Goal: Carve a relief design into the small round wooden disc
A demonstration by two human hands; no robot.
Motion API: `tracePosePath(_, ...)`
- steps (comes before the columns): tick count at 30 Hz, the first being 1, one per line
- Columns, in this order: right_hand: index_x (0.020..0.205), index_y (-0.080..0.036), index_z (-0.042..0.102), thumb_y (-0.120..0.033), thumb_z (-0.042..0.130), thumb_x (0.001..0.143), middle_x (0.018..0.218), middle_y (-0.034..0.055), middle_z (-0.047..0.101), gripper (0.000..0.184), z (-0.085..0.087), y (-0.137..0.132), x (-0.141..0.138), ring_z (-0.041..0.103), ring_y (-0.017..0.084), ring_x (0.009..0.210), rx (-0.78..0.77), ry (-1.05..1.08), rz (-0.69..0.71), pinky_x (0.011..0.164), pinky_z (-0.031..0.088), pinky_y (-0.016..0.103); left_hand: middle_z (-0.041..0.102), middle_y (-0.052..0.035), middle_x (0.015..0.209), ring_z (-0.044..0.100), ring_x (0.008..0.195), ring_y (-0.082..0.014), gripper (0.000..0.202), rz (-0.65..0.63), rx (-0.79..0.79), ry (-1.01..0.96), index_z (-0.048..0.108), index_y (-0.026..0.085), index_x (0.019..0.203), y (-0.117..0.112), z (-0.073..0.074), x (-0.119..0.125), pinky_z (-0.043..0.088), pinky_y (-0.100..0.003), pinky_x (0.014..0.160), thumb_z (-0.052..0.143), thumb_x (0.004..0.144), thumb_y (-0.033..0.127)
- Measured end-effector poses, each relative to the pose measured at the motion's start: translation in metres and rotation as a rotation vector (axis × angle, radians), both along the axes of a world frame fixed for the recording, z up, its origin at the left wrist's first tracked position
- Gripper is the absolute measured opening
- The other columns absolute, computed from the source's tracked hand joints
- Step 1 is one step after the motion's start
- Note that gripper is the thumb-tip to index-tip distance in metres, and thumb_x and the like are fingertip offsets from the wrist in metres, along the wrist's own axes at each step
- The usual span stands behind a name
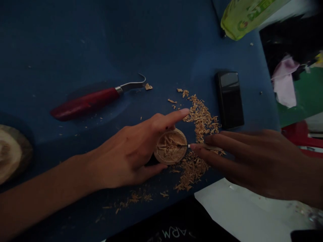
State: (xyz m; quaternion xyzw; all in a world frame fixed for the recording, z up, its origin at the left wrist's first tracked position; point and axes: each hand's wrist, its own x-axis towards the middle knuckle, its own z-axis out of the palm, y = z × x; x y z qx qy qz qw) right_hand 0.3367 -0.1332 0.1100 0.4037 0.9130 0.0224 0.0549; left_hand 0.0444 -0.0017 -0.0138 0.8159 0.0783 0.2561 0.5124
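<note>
Gripping a small wooden bowl [171, 147], left hand [131, 154]; right hand [252, 158] carves.

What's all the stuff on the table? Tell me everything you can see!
Bowl: 1, pale wood, round, centre of table, shavings inside.
Shavings: many, tan, scattered around the bowl.
Hook knife: 1, red handle, curved metal blade, lying left of centre.
Phone: 1, black, right of the shavings.
Wood slice: 1, pale with dark bark, left edge.
Bag: 1, green-yellow, top right.
Paper: 1, white, bottom right.
Table: 1, blue.
Small tool: 1, thin metal tip in the bowl.
Left hand: 1, cupped around the bowl.
Right hand: 1, holding the small tool.
</note>
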Motion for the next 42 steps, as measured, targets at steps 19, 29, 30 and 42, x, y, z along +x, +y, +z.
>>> tracePosePath(19, 0.15, -0.022, 0.078, -0.041, 0.076, 0.116, 0.113, 0.0111, 0.077, 0.039, 0.003, -0.006, 0.021, 0.07, 0.025, 0.1, -0.188, -0.034, -0.077, 0.074, 0.057, 0.036, 0.08, -0.0117, 0.16, 0.088, 0.127, -0.0307, 0.093, -0.022, 0.064, -0.032, 0.024, 0.041, 0.201, 0.004, 0.0, 0.002, 0.08, -0.036, 0.083, 0.076, 0.123, 0.046)
tracePosePath(29, 0.135, -0.019, 0.068, 0.006, 0.054, 0.103, 0.103, 0.0039, 0.081, 0.043, 0.007, -0.009, -0.003, 0.069, 0.016, 0.076, -0.046, 0.039, -0.064, 0.065, 0.047, 0.039, 0.081, -0.0105, 0.163, 0.088, 0.129, -0.0309, 0.098, -0.021, 0.034, 0.011, 0.025, 0.046, 0.199, 0.004, 0.002, 0.0, 0.083, -0.038, 0.091, 0.081, 0.119, 0.039)
tracePosePath(30, 0.134, -0.019, 0.069, 0.004, 0.056, 0.103, 0.103, 0.0041, 0.082, 0.041, 0.007, -0.011, -0.005, 0.07, 0.016, 0.076, -0.041, 0.029, -0.082, 0.066, 0.047, 0.038, 0.08, -0.0102, 0.163, 0.087, 0.13, -0.031, 0.099, -0.021, 0.037, 0.018, 0.024, 0.046, 0.199, 0.004, 0.003, 0.001, 0.083, -0.038, 0.092, 0.081, 0.118, 0.039)
tracePosePath(42, 0.122, -0.02, 0.075, -0.012, 0.056, 0.127, 0.084, -0.0036, 0.067, 0.022, -0.011, 0.025, 0.015, 0.051, 0.01, 0.061, -0.336, 0.462, -0.128, 0.059, 0.03, 0.033, 0.082, -0.0118, 0.156, 0.088, 0.123, -0.0288, 0.093, 0.007, 0.099, -0.032, 0.025, 0.04, 0.2, 0.003, 0.002, 0.002, 0.078, -0.03, 0.075, 0.077, 0.123, 0.041)
